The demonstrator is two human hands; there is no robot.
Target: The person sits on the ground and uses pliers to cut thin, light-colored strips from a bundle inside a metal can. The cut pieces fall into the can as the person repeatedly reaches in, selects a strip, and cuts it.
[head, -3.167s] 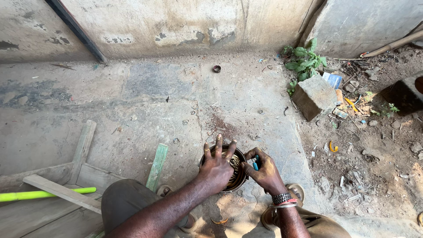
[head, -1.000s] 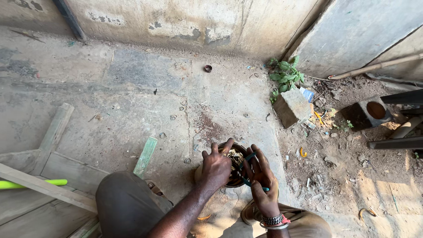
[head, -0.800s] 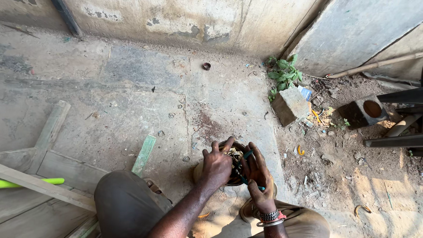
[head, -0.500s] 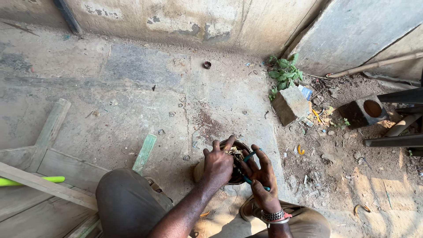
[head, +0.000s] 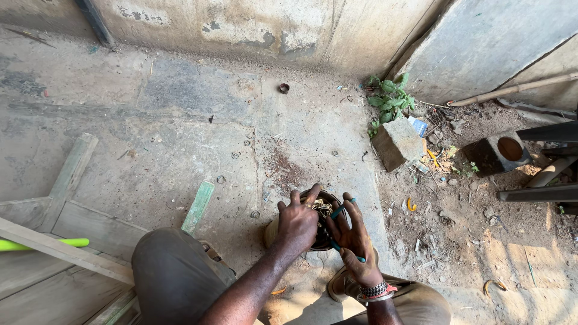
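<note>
- Left hand (head: 298,221) is resting over the near-left rim of a dark round container (head: 322,241), fingers spread and curled down onto it; grip is loose on the rim, not closed around anything separate.
- Right hand (head: 352,236) is sitting just beside it on the container's right side, fingers splayed, pinching a thin teal-handled tool (head: 338,210); grip is closed on that tool.
- Tool's working end is hidden in the container, so I can't tell what kind it is.
- Container is sitting on the concrete floor (head: 180,120) between the person's knees, holding a tangle of yellowish metal bits (head: 323,207); too small to identify.
- Beaded bracelets (head: 374,291) are showing on the right wrist.
- Small metal rings (head: 235,154) are lying scattered on the floor beyond the hands, one larger dark ring (head: 283,88) near the wall.
- Green-painted wood strip (head: 198,206) is lying left of the container, weathered planks (head: 66,180) and a bright green rod (head: 42,244) further left.
- Concrete block (head: 397,143) and a leafy weed (head: 390,99) are sitting to the right, at the edge of the dirt.
</note>
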